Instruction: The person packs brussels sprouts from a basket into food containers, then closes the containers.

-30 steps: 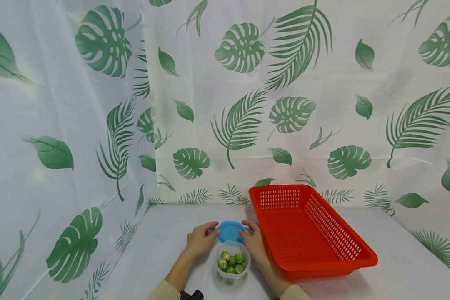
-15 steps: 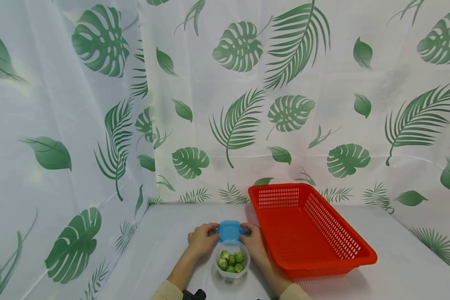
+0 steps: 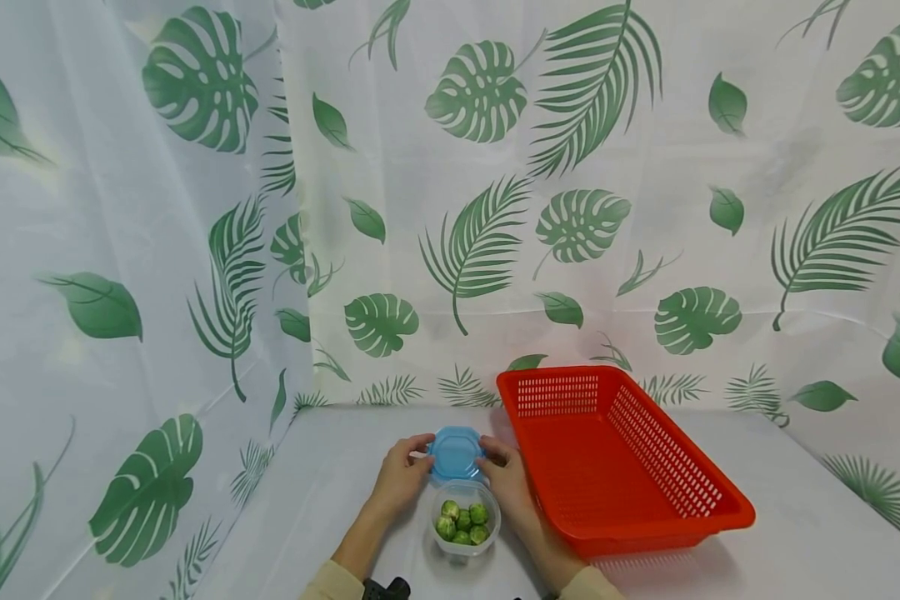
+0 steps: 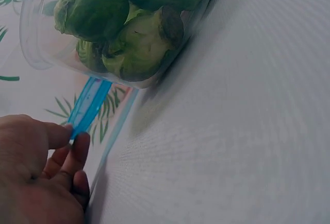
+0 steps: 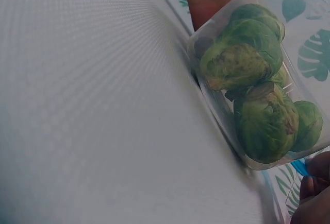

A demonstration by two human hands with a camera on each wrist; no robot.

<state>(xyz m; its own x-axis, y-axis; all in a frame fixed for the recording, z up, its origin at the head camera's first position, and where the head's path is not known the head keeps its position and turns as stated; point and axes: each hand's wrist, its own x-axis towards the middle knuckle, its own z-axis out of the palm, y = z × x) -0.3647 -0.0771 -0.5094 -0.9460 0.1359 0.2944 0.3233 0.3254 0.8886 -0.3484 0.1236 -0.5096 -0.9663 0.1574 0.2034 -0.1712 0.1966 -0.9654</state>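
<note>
A blue lid [image 3: 456, 454] is held between both hands, just behind a clear plastic container [image 3: 437, 523]. My left hand [image 3: 401, 477] pinches the lid's left edge between thumb and fingers; the left wrist view shows this grip on the lid [image 4: 90, 105] up close. On the opposite side, my right hand [image 3: 507, 483] pinches the right edge. Several Brussels sprouts [image 3: 462, 523] fill the bottom of the uncovered container, also visible through its wall as sprouts [image 5: 265, 121] in the right wrist view. In that view the right hand [image 5: 313, 193] shows only partly, at the lower right corner.
A large red plastic basket [image 3: 615, 467] with slotted sides stands right of the container, close beside the right forearm. Everything rests on a white table [image 3: 330, 467]. A leaf-patterned sheet [image 3: 390, 208] hangs behind and to the left.
The blue lid has been lifted slightly and shifted a little back and left, its top turning more towards the head camera. Both hands moved with it. The container and basket stayed put.
</note>
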